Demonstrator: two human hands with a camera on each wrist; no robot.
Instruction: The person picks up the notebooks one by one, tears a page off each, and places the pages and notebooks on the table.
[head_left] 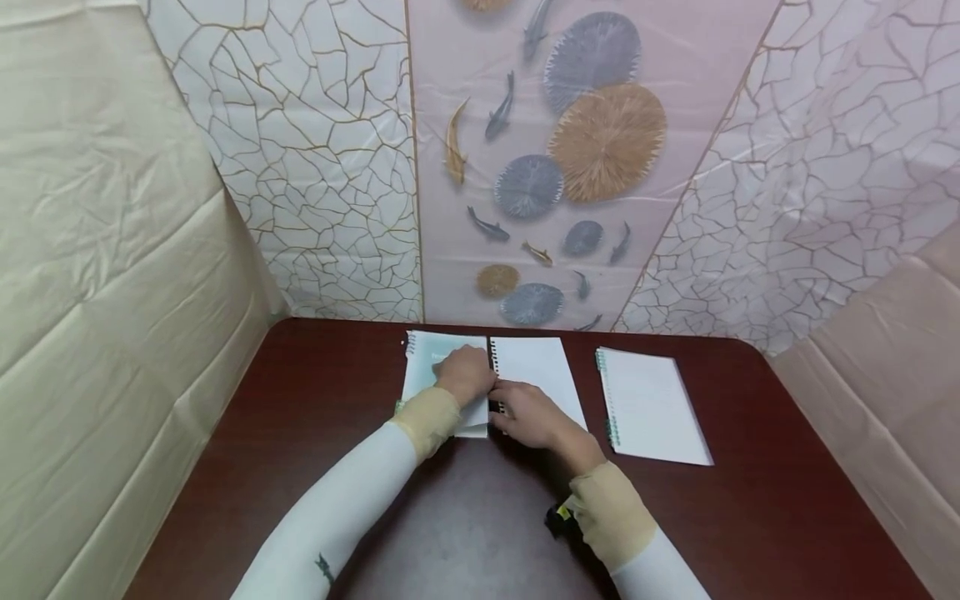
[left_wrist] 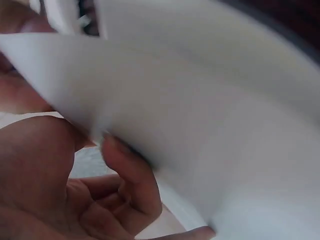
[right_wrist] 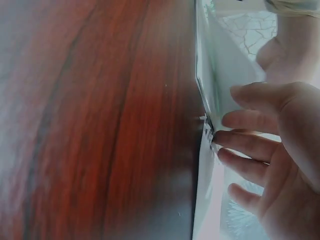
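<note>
A spiral notebook lies at the far middle of the table, its white page (head_left: 536, 367) on the right of a row of dark binding holes (head_left: 493, 358). To the left is a teal-printed cover (head_left: 431, 346) with coils at its outer edge. My left hand (head_left: 465, 372) lies over that side; in the left wrist view its curled fingers hold a lifted white sheet (left_wrist: 175, 110). My right hand (head_left: 528, 414) is at the binding, fingers loosely extended. The right wrist view shows its fingertips (right_wrist: 222, 137) right at the spine, below the raised sheet (right_wrist: 232, 75).
Another coil-bound notebook (head_left: 652, 404) lies on the right, white page up, with green coils on its left side. Dark red-brown tabletop (head_left: 330, 392) surrounds both. Patterned cloth (head_left: 337, 150) hangs behind the table, and beige cloth panels (head_left: 127, 333) stand at the sides.
</note>
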